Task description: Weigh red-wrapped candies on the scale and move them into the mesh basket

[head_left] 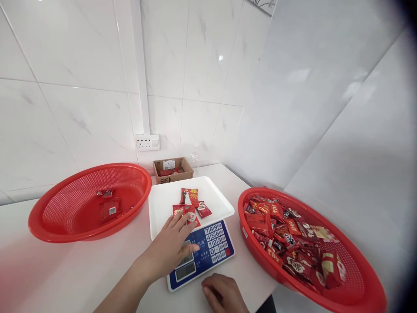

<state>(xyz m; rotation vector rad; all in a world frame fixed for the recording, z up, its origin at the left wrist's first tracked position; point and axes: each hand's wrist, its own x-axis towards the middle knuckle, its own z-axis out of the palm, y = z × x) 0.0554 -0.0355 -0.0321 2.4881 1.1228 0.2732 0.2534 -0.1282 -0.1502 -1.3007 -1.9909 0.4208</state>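
My left hand (174, 245) reaches over the digital scale (203, 252), palm down with fingers stretched out. Its fingertips are at the near packets on the white weighing tray (218, 204); whether they press on them I cannot tell. On that tray lie several small red snack packets, among them a red and yellow one (189, 197) at the back and a dark red one (203, 209) to the right. Part of the scale's display is hidden by my left hand. My right hand (224, 293) rests on the table just in front of the scale, fingers curled, with nothing visible in it.
To the right, a red plastic basket (355, 278) holds many red packets and juts past the table's edge. Another red basket (65, 221) with a few packets stands left. Behind the tray is a small cardboard box (188, 168) against the tiled wall, under a socket (147, 142).
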